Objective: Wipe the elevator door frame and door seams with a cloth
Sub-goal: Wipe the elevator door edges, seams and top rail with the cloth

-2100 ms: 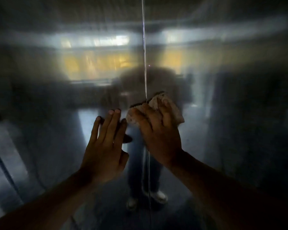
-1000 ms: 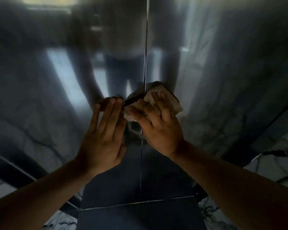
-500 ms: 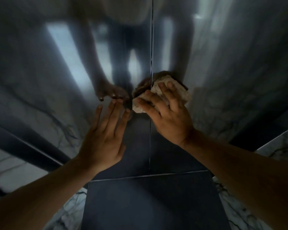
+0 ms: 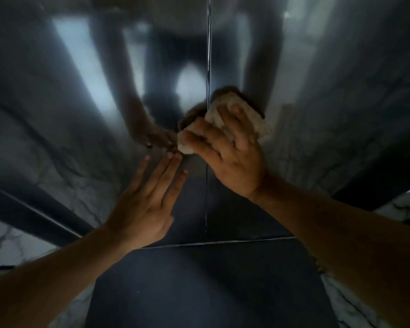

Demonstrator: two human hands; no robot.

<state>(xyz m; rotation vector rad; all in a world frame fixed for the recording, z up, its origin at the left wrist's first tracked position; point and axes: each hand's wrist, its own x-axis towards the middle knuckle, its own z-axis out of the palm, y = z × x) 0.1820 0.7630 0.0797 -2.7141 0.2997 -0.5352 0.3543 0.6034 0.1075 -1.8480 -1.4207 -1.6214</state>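
Two mirror-like steel elevator doors (image 4: 329, 95) meet at a thin vertical centre seam (image 4: 208, 48). My right hand (image 4: 232, 157) presses a folded pale cloth (image 4: 258, 125) flat onto the doors, right over the seam in its lower part. The cloth sticks out above and beside my fingers. My left hand (image 4: 145, 204) lies just left of the seam, lower than the right, fingers straight and apart, holding nothing. Blurred reflections of both hands and of a person's legs show in the metal.
A bright sill line (image 4: 223, 242) marks the bottom of the doors. Below it lies a dark floor tile (image 4: 199, 292), flanked by white veined marble floor (image 4: 407, 211) at the right and left edges.
My right hand has slid the cloth down the seam from chest height to near the floor. My left hand followed it down the left door, and my view tilted downward.
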